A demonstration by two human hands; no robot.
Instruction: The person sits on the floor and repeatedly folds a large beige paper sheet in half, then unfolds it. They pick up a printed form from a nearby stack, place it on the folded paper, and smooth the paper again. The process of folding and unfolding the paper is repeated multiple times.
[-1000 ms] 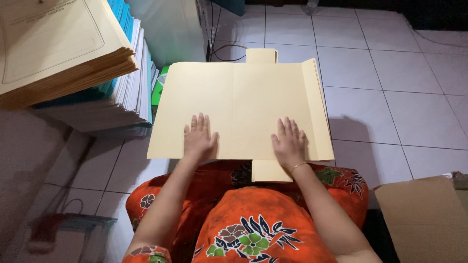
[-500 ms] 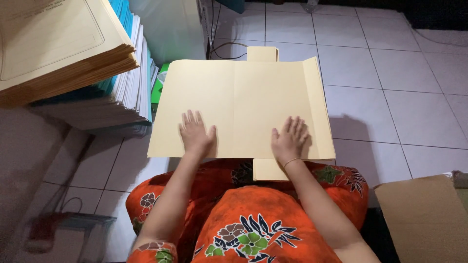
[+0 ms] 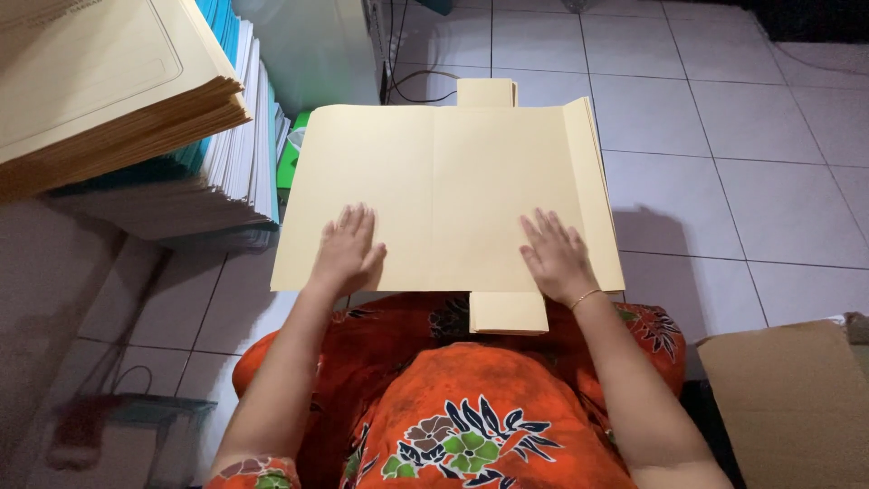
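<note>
A large cream paper folder (image 3: 453, 172) lies unfolded across my lap, with a small flap at its far edge and another at its near edge. My left hand (image 3: 348, 249) rests flat on its near left part, fingers spread. My right hand (image 3: 554, 256) lies flat on its near right part, a thin bracelet at the wrist. Neither hand grips anything. A narrow folded strip runs down the folder's right side.
A tall stack of cream folders (image 3: 100, 91) sits on piles of white and teal paper (image 3: 240, 154) at the left. A green object (image 3: 291, 154) peeks out behind the folder. A brown cardboard sheet (image 3: 787, 398) lies at the lower right on the tiled floor (image 3: 724, 136).
Both hands have slid slightly toward me and outward over the folder, staying flat. The folder itself has hardly moved.
</note>
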